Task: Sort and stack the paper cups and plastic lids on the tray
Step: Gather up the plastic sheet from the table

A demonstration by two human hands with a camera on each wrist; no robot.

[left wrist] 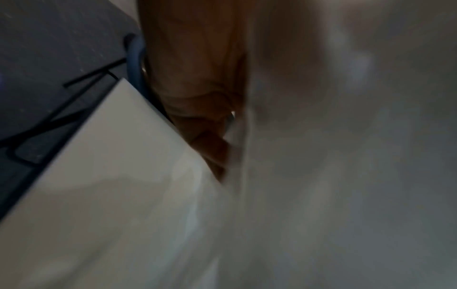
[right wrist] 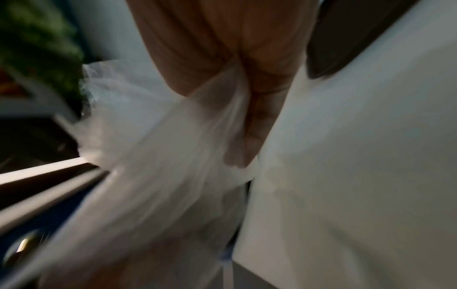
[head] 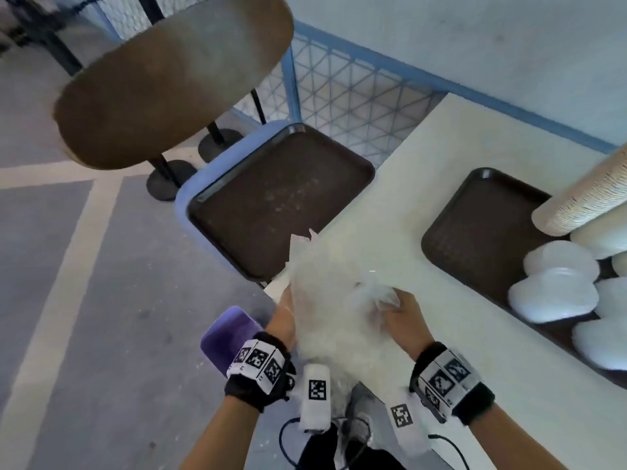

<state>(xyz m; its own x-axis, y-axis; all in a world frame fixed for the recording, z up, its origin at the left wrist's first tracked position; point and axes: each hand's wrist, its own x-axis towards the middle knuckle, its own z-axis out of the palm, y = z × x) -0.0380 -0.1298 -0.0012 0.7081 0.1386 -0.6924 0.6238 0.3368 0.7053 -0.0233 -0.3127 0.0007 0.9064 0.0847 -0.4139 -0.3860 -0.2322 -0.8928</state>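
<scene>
The lids point(head: 556, 293) and cups point(head: 583, 201) sit on the tray point(head: 475, 232) at my right, while my right hand point(head: 403, 320) and left hand point(head: 283, 317) clench a thin plastic bag point(head: 325, 300) at the table point(head: 424, 171) edge, best bunched away gently; no legible writing.

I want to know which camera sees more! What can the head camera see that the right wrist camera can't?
Only the head view shows the stack of paper cups, the white plastic lids, the empty tray on the blue chair, and the left hand. Only the right wrist view shows the fingers curled into the plastic. Both show the right hand gripping the clear plastic bag by the white table.
</scene>
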